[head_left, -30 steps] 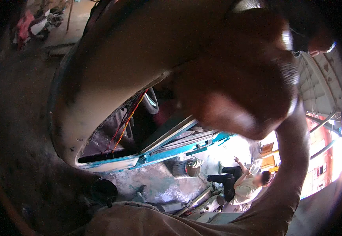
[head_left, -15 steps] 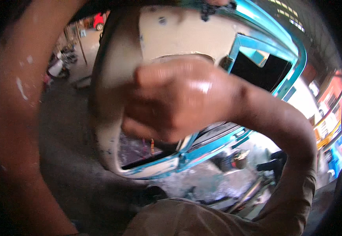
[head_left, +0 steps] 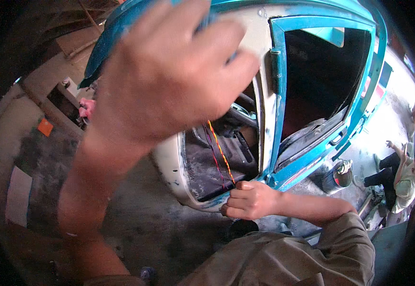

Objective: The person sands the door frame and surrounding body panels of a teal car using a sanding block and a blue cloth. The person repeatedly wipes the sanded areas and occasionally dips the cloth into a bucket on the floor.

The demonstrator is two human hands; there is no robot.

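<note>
My left hand (head_left: pixel 169 76) is large and blurred in front of the vehicle's roof. Its fingers are bent but spread apart, with gaps between them; the palm is hidden. Lower down, my right hand (head_left: pixel 251 200) is closed in a fist beside the lower edge of a windshield opening. What lies inside that fist is hidden. A twisted orange-and-yellow wire (head_left: pixel 220 150) runs down to the top of the fist, next to a thinner reddish-purple wire (head_left: pixel 215 158). Both cross the dark dashboard (head_left: pixel 200 174) of a vehicle cab with cream (head_left: pixel 166 157) and turquoise paint.
A turquoise door frame (head_left: pixel 277 95) borders the side window. Beyond the door stands a bucket (head_left: pixel 336 181), and a person (head_left: pixel 403 176) sits low at the far right. An orange piece (head_left: pixel 45 127) and a pale panel (head_left: pixel 19 195) lie on the left floor.
My right hand has moved down from in front of the cab to the opening's lower edge. My left hand has come into the foreground from the top. The view has shifted, showing more of the door.
</note>
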